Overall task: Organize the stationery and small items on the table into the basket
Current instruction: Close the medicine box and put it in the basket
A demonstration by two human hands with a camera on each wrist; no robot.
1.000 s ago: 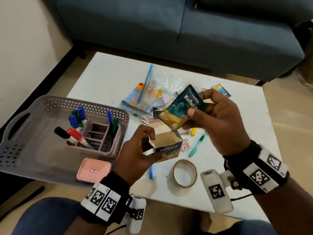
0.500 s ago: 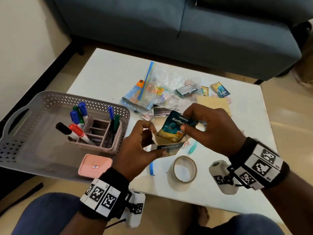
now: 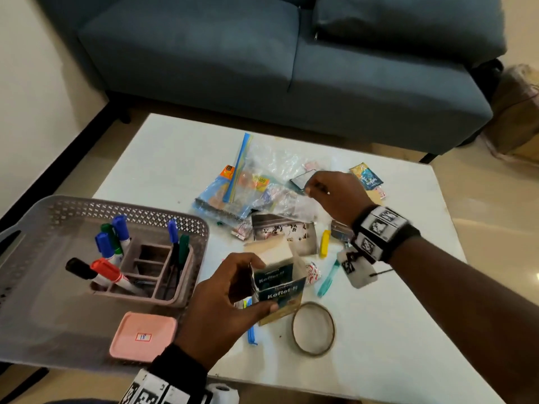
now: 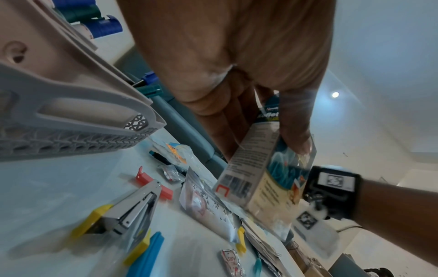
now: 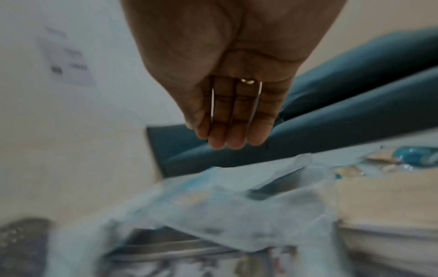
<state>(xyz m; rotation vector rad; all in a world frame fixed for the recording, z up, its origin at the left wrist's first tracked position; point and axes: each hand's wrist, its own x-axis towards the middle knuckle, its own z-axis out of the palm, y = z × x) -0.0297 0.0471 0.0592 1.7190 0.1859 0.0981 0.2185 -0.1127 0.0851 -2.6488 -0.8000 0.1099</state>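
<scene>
My left hand (image 3: 259, 284) grips a small open Koflet-H carton (image 3: 280, 290) just above the table's near side; a matching sachet stands inside it. The left wrist view shows the thumb pressed on the carton (image 4: 258, 180). My right hand (image 3: 318, 189) reaches over the far pile of clear plastic bags (image 3: 262, 182), its fingertips beside a dark sachet (image 3: 302, 180). In the right wrist view the right hand (image 5: 234, 138) has straight fingers and holds nothing. The grey basket (image 3: 87, 205) sits at the left with a pink pen organiser (image 3: 151, 275) and several markers in it.
A tape ring (image 3: 313, 328), coloured clips, a stapler (image 4: 132, 211), a patterned pouch (image 3: 284, 233) and a blue-yellow sachet (image 3: 366, 174) lie on the white table (image 3: 175, 147). A pink lid (image 3: 143, 335) rests in the basket. A teal sofa (image 3: 262, 68) stands behind the table.
The right hand pushed the sachet into the carton, let it go and moved away to the far pile. The left hand kept hold of the carton.
</scene>
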